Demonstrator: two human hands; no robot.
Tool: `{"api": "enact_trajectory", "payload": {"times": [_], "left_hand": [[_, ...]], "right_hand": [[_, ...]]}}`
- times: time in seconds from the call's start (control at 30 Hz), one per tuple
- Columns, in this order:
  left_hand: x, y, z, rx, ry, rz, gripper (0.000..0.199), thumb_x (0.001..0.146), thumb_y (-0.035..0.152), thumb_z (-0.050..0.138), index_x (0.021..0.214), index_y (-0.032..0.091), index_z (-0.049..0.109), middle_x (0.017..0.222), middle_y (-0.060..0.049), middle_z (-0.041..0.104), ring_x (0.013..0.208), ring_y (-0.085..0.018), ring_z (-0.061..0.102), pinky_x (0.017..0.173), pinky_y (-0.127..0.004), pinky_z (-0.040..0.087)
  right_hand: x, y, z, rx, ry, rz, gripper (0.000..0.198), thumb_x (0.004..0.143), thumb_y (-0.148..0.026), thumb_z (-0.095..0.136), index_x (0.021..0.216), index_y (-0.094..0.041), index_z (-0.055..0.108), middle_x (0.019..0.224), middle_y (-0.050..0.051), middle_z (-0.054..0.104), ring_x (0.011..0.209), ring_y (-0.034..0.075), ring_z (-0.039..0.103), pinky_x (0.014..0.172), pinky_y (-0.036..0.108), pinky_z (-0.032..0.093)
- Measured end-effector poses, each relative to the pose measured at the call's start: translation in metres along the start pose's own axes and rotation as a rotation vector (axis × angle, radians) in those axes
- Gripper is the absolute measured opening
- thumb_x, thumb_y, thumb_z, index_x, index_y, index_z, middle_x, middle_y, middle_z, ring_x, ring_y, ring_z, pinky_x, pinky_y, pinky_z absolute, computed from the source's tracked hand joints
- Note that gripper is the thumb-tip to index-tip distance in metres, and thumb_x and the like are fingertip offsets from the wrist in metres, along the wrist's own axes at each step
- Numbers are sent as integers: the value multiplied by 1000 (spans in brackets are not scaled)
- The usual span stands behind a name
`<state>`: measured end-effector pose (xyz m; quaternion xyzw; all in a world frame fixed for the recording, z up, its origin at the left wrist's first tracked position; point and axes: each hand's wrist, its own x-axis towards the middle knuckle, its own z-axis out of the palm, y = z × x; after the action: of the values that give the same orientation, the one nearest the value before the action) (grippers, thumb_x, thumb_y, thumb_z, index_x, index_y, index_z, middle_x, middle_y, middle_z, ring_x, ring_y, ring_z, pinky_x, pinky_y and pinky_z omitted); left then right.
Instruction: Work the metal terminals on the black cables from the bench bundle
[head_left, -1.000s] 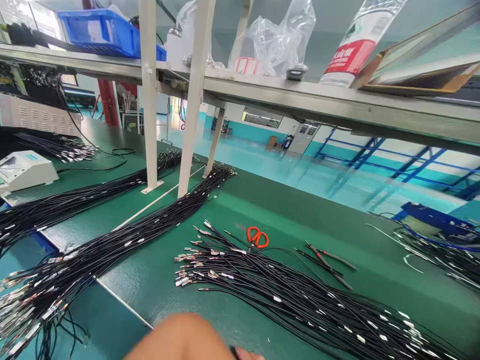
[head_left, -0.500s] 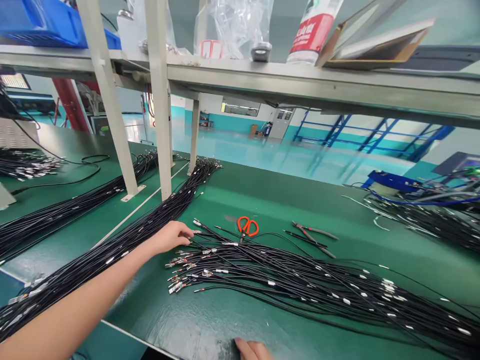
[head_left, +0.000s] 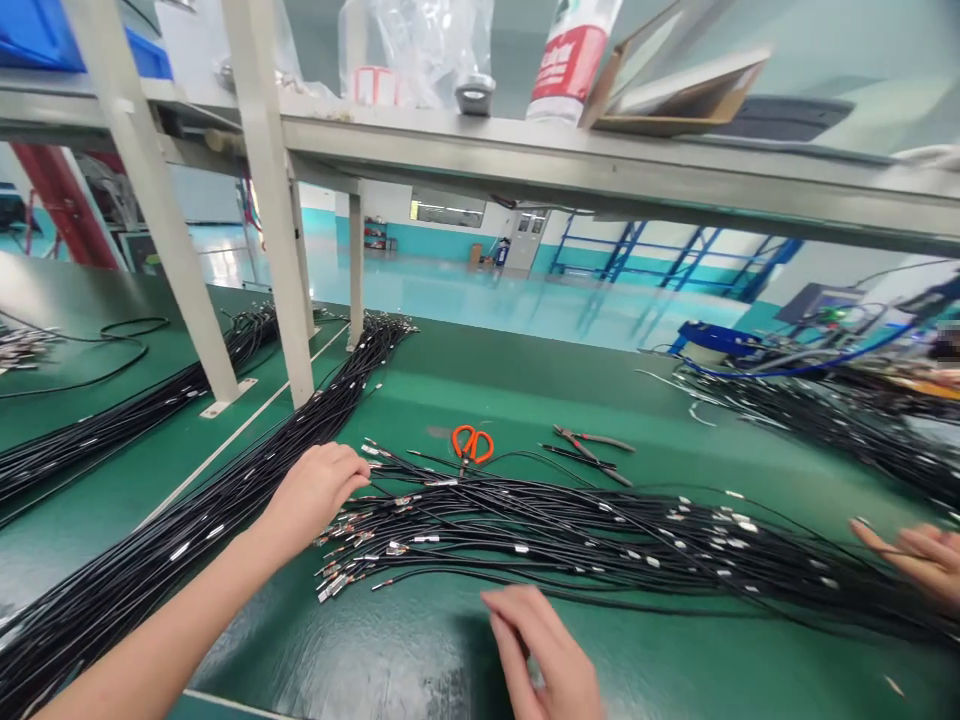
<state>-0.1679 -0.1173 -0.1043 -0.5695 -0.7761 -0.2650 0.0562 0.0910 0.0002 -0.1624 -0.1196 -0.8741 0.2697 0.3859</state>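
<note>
My left hand [head_left: 319,490] is at the left end of a loose spread of black cables [head_left: 570,520]. Its thumb and forefinger are closed together at the tip of one black cable; the pinch itself is partly hidden. Bare metal terminals [head_left: 334,585] and small white labels show on these cables. Lower in the view, my right hand [head_left: 547,655] hovers over the bench in front of the cables, fingers loosely bent, thumb apart, holding nothing. Beyond the cables lie orange-handled scissors [head_left: 472,445] and pliers [head_left: 592,445] beside a dark pen-like stick [head_left: 577,458].
At the right edge, another person's hand [head_left: 915,560] is over the far end of the cables. A long black bundle [head_left: 277,455] runs along the left, past a shelf post [head_left: 274,220]. More cables [head_left: 832,430] lie at the right. A shelf [head_left: 525,150] crosses above.
The camera has turned right, shifting the scene left. My right hand has risen farther into view. Another person's hand has appeared at the right edge. My left hand stays at the cable ends.
</note>
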Motion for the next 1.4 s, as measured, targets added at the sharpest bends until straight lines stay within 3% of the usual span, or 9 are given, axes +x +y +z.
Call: {"api": "enact_trajectory", "payload": {"times": [0.13,0.37,0.5,0.7,0.8,0.97,1.1,1.27,1.4], "left_hand": [[0,10,-5,-19,76,27,21,85,28,45,78,20,62,86,-4,64,81,-20,57,73,-32,41],[-13,33,-11,-531,65,-399,19,76,36,56,68,20,64,72,0,65,71,-16,57,67,-25,42],[-21,43,3,-1035,182,-565,21,65,30,69,81,18,64,76,-1,63,74,-15,56,69,-24,43],[-16,58,19,-1483,342,-585,33,58,22,76,88,17,63,71,1,55,65,-9,50,63,-19,41],[-15,61,21,-1515,340,-597,35,60,23,75,93,17,64,70,1,55,64,-9,50,63,-20,41],[-17,62,25,-1417,352,-612,15,63,23,74,72,15,64,72,-1,58,66,-10,50,62,-19,39],[-14,65,25,-1365,420,-571,18,63,22,73,60,15,56,71,0,58,62,-9,48,58,-20,38],[-9,68,24,-1314,436,-557,18,66,28,70,62,16,56,72,-1,60,68,-12,53,64,-22,42],[-12,75,21,-1299,398,-589,24,66,40,69,67,17,60,78,-4,65,78,-17,58,73,-27,46]], "right_hand": [[41,9,-1,-169,-89,60,22,84,-12,45,102,-19,55,97,9,55,88,19,55,74,29,48],[70,30,23,-304,-278,49,9,79,-10,53,77,-17,57,84,5,58,83,21,51,73,36,43],[68,36,21,-187,-200,-18,12,84,-13,49,75,-18,56,81,4,58,80,17,51,73,33,42],[60,45,19,-136,-77,-125,15,87,-21,45,79,-19,57,78,4,59,75,17,53,68,32,43],[59,45,20,-152,-67,-173,15,87,-22,45,79,-19,57,77,4,59,72,16,54,66,31,43],[60,45,19,-163,-77,-190,13,87,-22,47,79,-19,57,76,4,59,72,16,54,65,31,42],[59,46,19,-158,-85,-197,12,88,-22,46,81,-19,56,77,4,60,72,16,54,66,31,42],[58,50,20,-157,-95,-194,13,88,-21,44,85,-19,56,79,4,61,73,16,54,67,31,42],[58,48,12,-227,-99,-94,14,85,-13,44,85,-19,57,80,3,61,76,16,53,70,32,39]]}}
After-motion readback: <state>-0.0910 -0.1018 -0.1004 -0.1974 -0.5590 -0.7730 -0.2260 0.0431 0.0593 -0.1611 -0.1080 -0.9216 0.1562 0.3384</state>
